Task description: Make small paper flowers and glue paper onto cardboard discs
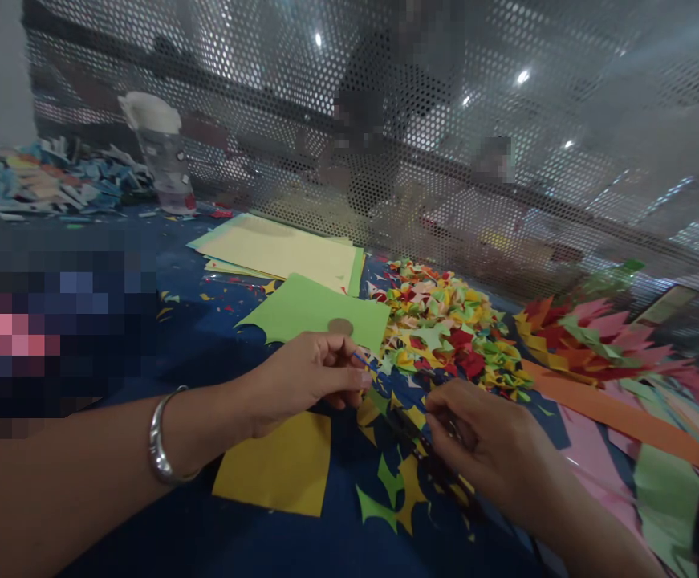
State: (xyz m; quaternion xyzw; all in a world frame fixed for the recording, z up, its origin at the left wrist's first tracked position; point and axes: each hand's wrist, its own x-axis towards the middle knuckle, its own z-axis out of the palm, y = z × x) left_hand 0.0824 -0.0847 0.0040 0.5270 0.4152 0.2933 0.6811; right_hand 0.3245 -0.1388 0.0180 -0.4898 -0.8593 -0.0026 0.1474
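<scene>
My left hand point(319, 373) is closed in a pinch above the blue table, beside a green sheet point(313, 309) with scalloped edges. A thin blue line shows by its fingertips, too blurred to identify. My right hand point(487, 421) has its fingers curled together; what they hold is hidden. A dark, blurred object lies below and between the hands. Under my left wrist is a yellow sheet point(277, 470). Green and yellow pointed scraps point(388, 486) lie near the table's front. A round grey-brown disc point(340, 327) rests on the green sheet.
Behind the hands is a heap of colourful paper pieces point(445, 321). A paper stack point(282, 249) lies near the perforated metal screen point(253, 104). A lidded bottle point(165, 160) and more scraps point(54, 181) stand at back left. Folded paper spikes point(602, 337) and long strips point(619, 417) fill the right.
</scene>
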